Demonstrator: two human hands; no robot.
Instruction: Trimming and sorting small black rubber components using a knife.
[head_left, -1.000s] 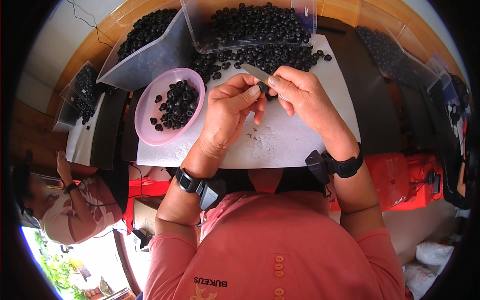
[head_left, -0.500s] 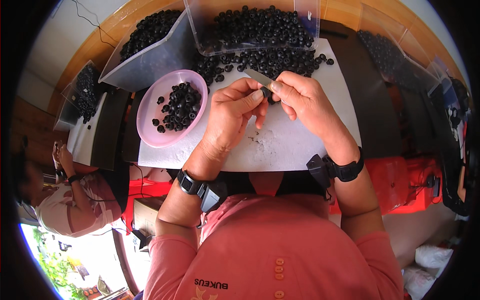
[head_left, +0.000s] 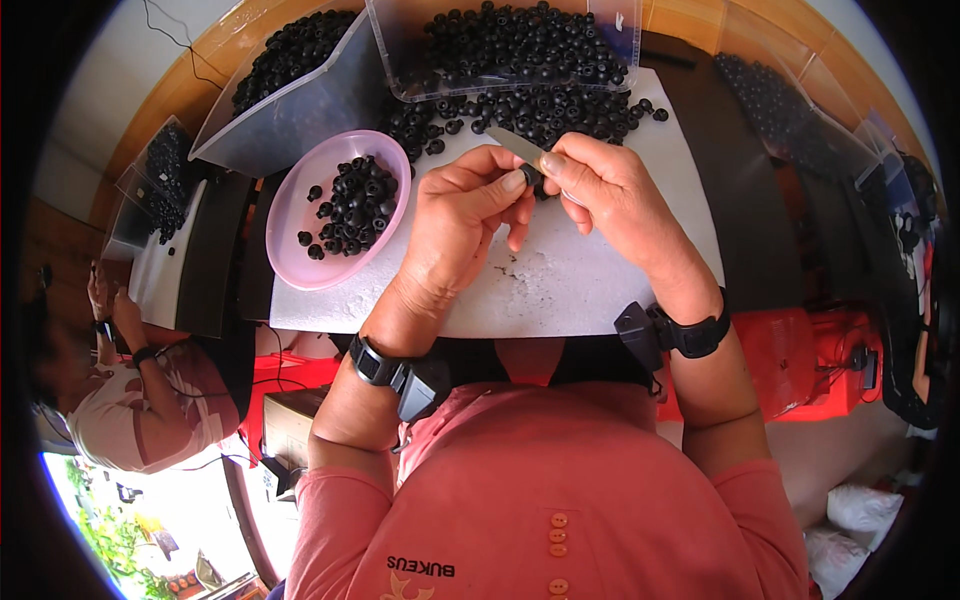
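My left hand (head_left: 462, 215) pinches a small black rubber ring (head_left: 530, 180) between thumb and fingers over the white board (head_left: 590, 280). My right hand (head_left: 610, 195) grips a thin metal blade (head_left: 515, 143), its tip pointing up-left, with the blade against the ring. A loose heap of the same black rings (head_left: 540, 110) lies on the board just beyond both hands. Left of my left hand stands a pink bowl (head_left: 300, 250) partly filled with rings. Tiny dark scraps speckle the board under my hands.
A clear plastic tray (head_left: 505, 50) full of black rings sits at the far edge, a grey tray (head_left: 300, 100) of rings to its left, more clear bins at the right (head_left: 790, 100). Another person (head_left: 140, 390) sits at the lower left by a second white board.
Both hands stayed together over the board with only a slight shift; the blade keeps working at the ring. The person at the lower left has moved their hands.
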